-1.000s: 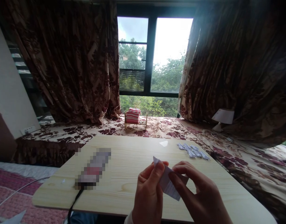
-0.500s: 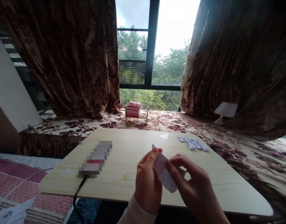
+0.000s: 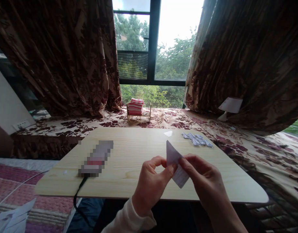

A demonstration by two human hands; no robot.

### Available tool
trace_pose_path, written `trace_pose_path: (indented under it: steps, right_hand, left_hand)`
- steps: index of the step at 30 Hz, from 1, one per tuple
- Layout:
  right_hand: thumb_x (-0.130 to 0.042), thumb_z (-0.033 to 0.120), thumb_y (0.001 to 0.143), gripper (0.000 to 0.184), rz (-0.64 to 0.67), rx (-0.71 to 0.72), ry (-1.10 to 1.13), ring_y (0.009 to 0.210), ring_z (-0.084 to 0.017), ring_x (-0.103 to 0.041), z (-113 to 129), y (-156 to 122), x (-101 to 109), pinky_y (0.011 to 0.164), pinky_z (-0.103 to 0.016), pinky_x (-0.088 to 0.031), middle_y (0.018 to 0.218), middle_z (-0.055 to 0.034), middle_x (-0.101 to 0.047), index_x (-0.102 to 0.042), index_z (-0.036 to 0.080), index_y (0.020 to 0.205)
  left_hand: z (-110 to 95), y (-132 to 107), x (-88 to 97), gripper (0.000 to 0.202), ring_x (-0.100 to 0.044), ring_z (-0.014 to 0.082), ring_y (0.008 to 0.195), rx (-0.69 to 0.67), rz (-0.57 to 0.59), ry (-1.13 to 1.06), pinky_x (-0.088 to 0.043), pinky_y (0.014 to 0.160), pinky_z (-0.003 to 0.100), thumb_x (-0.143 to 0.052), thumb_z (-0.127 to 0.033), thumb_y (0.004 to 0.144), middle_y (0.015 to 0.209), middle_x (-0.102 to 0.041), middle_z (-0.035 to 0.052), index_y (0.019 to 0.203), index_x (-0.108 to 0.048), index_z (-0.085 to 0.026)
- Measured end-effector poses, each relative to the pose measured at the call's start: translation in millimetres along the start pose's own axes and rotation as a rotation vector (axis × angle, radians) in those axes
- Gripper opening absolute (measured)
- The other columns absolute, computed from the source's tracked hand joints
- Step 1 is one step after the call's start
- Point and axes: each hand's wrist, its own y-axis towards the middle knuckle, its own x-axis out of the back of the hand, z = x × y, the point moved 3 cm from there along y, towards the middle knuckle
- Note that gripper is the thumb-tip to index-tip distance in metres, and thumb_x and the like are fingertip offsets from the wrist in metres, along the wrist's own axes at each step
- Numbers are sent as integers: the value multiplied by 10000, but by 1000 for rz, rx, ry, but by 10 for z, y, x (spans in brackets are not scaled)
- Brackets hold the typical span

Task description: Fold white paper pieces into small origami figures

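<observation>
Pale wood bench (image 3: 129,155), near edge: left hand (image 3: 150,186) and right hand (image 3: 207,184) meet above it, each pinching one folded paper (image 3: 172,154) held between them, clear of the surface. Long axis steep, tip up and away; neither hand nearer.

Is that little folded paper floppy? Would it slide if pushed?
The folded paper is probably stiff: its point stands up above the left hand and right hand pinching it. It looks thin and light, so it likely slides easily.
</observation>
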Motion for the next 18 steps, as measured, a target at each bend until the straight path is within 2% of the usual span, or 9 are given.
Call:
trace_pose_path:
  steps: [4,7,9,12,13,15,17,18]
  right_hand:
    - [-719,450,703,280,7,-39,29,539,-132,-503,-66,-21,27,499,-244,-379,599,-3,-617,-674,175,679]
    - [-746,463,673,301,33,-128,105,528,-135,-506,-188,20,97,489,-247,-379,591,-9,-624,-676,170,684]
    - [-773,465,637,314,-3,-176,171,532,-136,-517,-273,86,179,495,-247,-386,584,-12,-635,-677,169,675]
    - [-809,464,577,326,-150,-177,238,551,-138,-529,-371,174,300,514,-247,-387,575,-4,-642,-676,177,655]
    - [-813,453,574,321,-144,-188,237,547,-137,-528,-400,183,299,510,-248,-382,575,-7,-643,-678,172,651]
    - [-811,443,584,317,-86,-218,229,543,-138,-527,-449,162,232,504,-248,-376,582,-18,-649,-683,159,644]
    - [-800,449,599,323,-28,-242,228,537,-136,-522,-484,102,121,502,-248,-376,581,-23,-647,-682,152,644]
    - [-795,454,605,326,-6,-250,230,536,-135,-520,-497,67,67,505,-248,-379,580,-21,-644,-679,152,645]
  left_hand:
    - [-75,22,-24,196,-602,218,771,18,86,65,-443,714,286,-619,-280,793,735,-696,69,746,-732,-127]
    - [-29,16,44,202,-596,201,740,58,139,70,-436,705,276,-624,-288,784,738,-703,68,740,-738,-127]
    - [64,-24,132,184,-577,179,694,91,131,101,-422,682,263,-650,-282,754,686,-685,52,680,-725,-131]
    - [221,-92,300,181,-539,147,615,186,21,133,-402,629,245,-674,-279,703,584,-635,19,583,-690,-145]
    - [253,-105,341,186,-541,146,611,218,-23,129,-403,626,243,-660,-283,705,571,-630,15,577,-690,-151]
    - [248,-104,355,229,-576,161,696,196,-60,137,-421,705,243,-595,-291,757,627,-653,23,608,-706,-157]
    - [196,-77,274,291,-586,177,752,144,1,154,-426,728,250,-549,-347,814,702,-675,36,695,-729,-152]
    - [173,-62,214,302,-572,174,714,127,56,162,-424,687,251,-564,-373,811,690,-669,38,700,-723,-142]
